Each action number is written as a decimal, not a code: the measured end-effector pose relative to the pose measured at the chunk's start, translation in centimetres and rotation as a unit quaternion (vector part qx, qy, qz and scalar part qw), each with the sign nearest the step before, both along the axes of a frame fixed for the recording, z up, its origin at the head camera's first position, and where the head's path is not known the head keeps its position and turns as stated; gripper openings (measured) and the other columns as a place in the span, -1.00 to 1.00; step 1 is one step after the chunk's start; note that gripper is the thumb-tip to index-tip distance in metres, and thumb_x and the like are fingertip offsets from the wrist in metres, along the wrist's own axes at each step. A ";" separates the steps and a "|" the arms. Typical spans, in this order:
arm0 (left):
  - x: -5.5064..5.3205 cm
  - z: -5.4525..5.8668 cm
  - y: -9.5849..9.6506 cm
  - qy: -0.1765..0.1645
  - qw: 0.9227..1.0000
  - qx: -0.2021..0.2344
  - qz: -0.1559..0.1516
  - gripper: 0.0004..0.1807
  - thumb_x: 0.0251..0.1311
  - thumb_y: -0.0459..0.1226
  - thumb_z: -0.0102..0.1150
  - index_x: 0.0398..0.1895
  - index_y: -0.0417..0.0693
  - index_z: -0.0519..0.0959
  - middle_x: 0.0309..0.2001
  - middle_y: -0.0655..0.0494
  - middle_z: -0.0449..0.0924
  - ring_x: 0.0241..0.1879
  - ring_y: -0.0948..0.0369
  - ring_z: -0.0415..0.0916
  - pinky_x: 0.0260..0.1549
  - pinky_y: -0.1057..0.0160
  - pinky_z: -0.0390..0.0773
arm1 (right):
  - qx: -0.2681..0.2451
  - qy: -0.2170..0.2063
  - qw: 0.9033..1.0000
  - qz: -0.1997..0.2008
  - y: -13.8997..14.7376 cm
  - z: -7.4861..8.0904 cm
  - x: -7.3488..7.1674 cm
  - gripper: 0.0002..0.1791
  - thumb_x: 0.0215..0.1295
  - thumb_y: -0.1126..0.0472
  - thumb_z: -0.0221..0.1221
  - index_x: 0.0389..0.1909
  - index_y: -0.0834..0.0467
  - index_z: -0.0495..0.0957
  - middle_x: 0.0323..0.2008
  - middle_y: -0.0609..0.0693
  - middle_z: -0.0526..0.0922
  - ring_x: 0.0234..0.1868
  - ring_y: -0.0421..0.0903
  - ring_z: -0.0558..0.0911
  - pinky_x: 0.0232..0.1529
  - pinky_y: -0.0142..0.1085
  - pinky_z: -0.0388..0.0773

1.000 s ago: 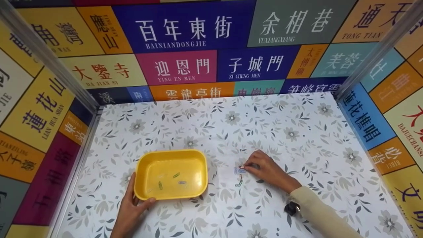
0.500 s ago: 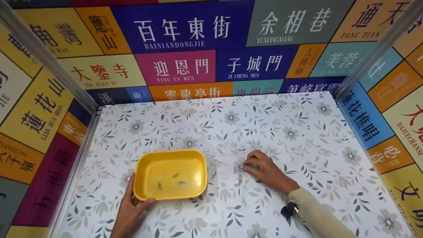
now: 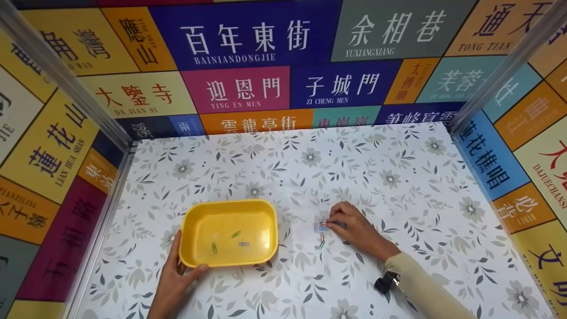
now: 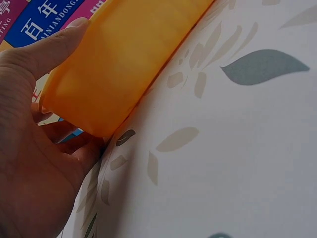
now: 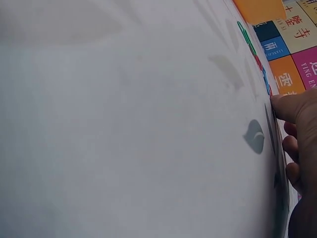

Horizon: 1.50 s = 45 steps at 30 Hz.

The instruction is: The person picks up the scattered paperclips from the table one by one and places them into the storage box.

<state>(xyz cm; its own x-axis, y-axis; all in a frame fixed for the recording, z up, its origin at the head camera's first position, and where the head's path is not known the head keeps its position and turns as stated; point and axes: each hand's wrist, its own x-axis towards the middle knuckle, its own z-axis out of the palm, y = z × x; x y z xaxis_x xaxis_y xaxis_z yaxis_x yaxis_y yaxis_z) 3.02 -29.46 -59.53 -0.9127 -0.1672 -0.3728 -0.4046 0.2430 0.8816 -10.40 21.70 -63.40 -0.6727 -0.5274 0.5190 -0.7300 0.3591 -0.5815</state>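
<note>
A yellow plastic tray point(image 3: 230, 202) stands on the table, with two green paper clips point(image 3: 236, 234) and a purple one point(image 3: 244, 244) visible inside; fainter ones are hard to make out. My left hand point(image 3: 177, 274) grips its near left corner, thumb on the rim point(image 4: 91, 22) and fingers around the side. To the right, my right hand point(image 3: 359, 230) pinches a red paper clip point(image 3: 323, 223) at table level between thumb and forefinger. Under and beside it lie blue clips point(image 3: 315, 228), partly hidden. A red clip point(image 3: 322, 238) and a green clip point(image 5: 245, 35) lie nearer me.
A white floral cloth point(image 3: 376, 150) covers the table. Panels with printed characters point(image 3: 246, 91) close off the back and both sides, joined by clear corner strips point(image 3: 491, 75). A black device point(image 3: 386, 282) sits on the right wrist.
My right wrist has shifted very slightly while the fingers stay at the same clip. The left hand and tray keep their place.
</note>
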 end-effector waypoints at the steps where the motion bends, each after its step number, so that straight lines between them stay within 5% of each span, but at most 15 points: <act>1: 0.0 0.0 0.0 0.000 1.000 0.001 0.000 0.45 0.20 -0.06 0.69 0.84 0.41 -0.30 0.82 0.30 -0.37 0.78 0.10 -0.19 0.72 0.06 0.01 | -0.001 -0.003 1.000 0.000 0.0 0.0 0.0 -0.88 0.31 0.44 0.51 -0.18 0.24 0.83 -0.04 0.12 0.65 0.02 0.03 0.63 0.10 -0.35 0.55; 9: 0.0 0.1 0.0 0.003 1.000 0.002 -0.001 0.46 0.17 -0.06 0.70 0.84 0.42 -0.30 0.82 0.33 -0.37 0.78 0.11 -0.18 0.71 0.09 0.01 | 0.001 -0.015 1.000 -0.010 -0.2 0.0 0.2 -0.97 0.39 0.37 0.48 -0.22 0.21 0.82 -0.01 0.11 0.65 0.04 0.03 0.62 0.16 -0.33 0.52; 16: 0.2 0.3 0.2 0.021 1.000 0.001 -0.005 0.40 0.25 -0.10 0.66 0.85 0.34 -0.27 0.82 0.29 -0.30 0.76 0.13 -0.12 0.63 0.33 0.10 | -0.025 -0.021 0.999 -0.003 -0.6 -0.2 0.1 -0.86 0.30 0.48 0.50 -0.31 0.21 0.77 -0.06 0.12 0.65 0.00 0.04 0.62 0.13 -0.34 0.51; 24: 0.2 0.3 0.1 0.018 1.000 0.011 -0.005 0.41 0.24 -0.09 0.67 0.85 0.38 -0.29 0.81 0.33 -0.32 0.77 0.13 -0.14 0.68 0.14 0.06 | -0.062 -0.041 0.997 0.007 -1.0 0.2 0.2 -0.81 0.25 0.55 0.49 -0.31 0.22 0.76 -0.07 0.15 0.65 -0.03 0.11 0.63 0.10 -0.45 0.55; 37: 0.2 -0.1 0.0 0.014 1.000 0.018 0.000 0.41 0.25 -0.07 0.66 0.84 0.43 -0.29 0.81 0.35 -0.33 0.77 0.13 -0.14 0.70 0.08 0.05 | -0.095 -0.163 0.979 -0.072 -2.0 2.2 0.6 -0.83 0.25 0.50 0.51 -0.33 0.17 0.79 -0.10 0.08 0.74 -0.05 0.09 0.71 0.04 -0.61 0.55; 45: 0.1 0.2 0.1 0.016 1.000 0.012 -0.002 0.43 0.22 -0.08 0.68 0.85 0.37 -0.30 0.81 0.34 -0.34 0.77 0.15 -0.16 0.69 0.13 0.04 | -0.117 -0.205 0.970 -0.056 -3.1 2.8 0.8 -0.86 0.28 0.46 0.51 -0.34 0.19 0.78 -0.13 0.16 0.75 -0.10 0.11 0.69 -0.07 -0.55 0.59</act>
<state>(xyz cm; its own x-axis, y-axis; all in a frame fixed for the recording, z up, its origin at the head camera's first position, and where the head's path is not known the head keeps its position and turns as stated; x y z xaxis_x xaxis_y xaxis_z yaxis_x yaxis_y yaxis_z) 3.17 -29.35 -59.29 -0.9247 -0.1555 -0.3475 -0.3756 0.2234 0.8994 -9.62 18.62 -60.61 -0.8941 -0.3393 0.2924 -0.3841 0.2448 -0.8903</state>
